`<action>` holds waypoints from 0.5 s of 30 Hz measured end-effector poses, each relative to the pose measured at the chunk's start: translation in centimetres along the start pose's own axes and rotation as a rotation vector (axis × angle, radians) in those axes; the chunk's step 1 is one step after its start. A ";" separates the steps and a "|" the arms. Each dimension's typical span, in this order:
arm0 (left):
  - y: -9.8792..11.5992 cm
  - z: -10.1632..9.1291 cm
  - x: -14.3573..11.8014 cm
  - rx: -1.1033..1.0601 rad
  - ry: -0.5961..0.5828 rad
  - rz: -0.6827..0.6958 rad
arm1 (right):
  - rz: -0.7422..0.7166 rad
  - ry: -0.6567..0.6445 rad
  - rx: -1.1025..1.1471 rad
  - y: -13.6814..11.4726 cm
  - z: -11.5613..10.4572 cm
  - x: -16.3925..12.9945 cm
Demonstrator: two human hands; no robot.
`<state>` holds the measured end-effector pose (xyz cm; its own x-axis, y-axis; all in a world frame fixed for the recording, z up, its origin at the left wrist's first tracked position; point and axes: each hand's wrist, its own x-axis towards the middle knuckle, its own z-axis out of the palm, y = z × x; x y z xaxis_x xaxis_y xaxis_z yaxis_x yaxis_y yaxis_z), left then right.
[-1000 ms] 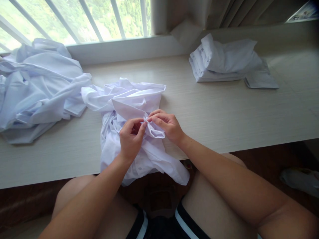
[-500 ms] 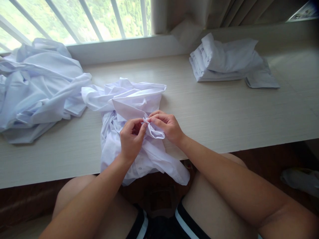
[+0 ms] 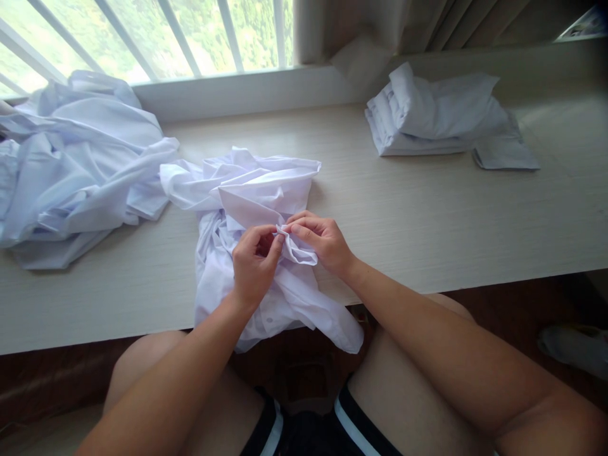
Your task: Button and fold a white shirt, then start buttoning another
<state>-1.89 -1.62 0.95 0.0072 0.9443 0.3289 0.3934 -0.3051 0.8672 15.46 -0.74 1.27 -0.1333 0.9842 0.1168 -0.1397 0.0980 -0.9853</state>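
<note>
A crumpled white shirt [image 3: 266,183] lies in front of me, partly hanging over the near edge of the pale ledge [image 3: 418,215]. Small buttons show low on its cloth, and one sleeve-like end droops past the edge. My left hand [image 3: 256,256] pinches a gathered bit of the fabric between thumb and fingertips. Close against it, my right hand [image 3: 323,240] grips the same bunched part from the other side. The fingertips of both hands nearly meet there, so whatever small detail lies between them is hidden.
To the left is a loose heap of white garments [image 3: 85,164]. A stack of folded white clothes [image 3: 427,117] sits at the back right. Behind the ledge are a barred window [image 3: 204,38] and a curtain [image 3: 351,31]. My knees are under the near edge.
Both hands keep their pinch on the shirt with almost no visible movement. The whole scene has shifted slightly to the right in the view.
</note>
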 end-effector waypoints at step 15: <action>0.0 0.3 0.0 0.096 -0.070 0.118 | 0.108 -0.014 0.035 0.3 0.2 -0.1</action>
<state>-1.64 -1.63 0.88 0.1217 0.9098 0.3968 0.4717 -0.4048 0.7834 15.26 -0.82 0.95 -0.1631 0.9865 0.0119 -0.1579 -0.0142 -0.9874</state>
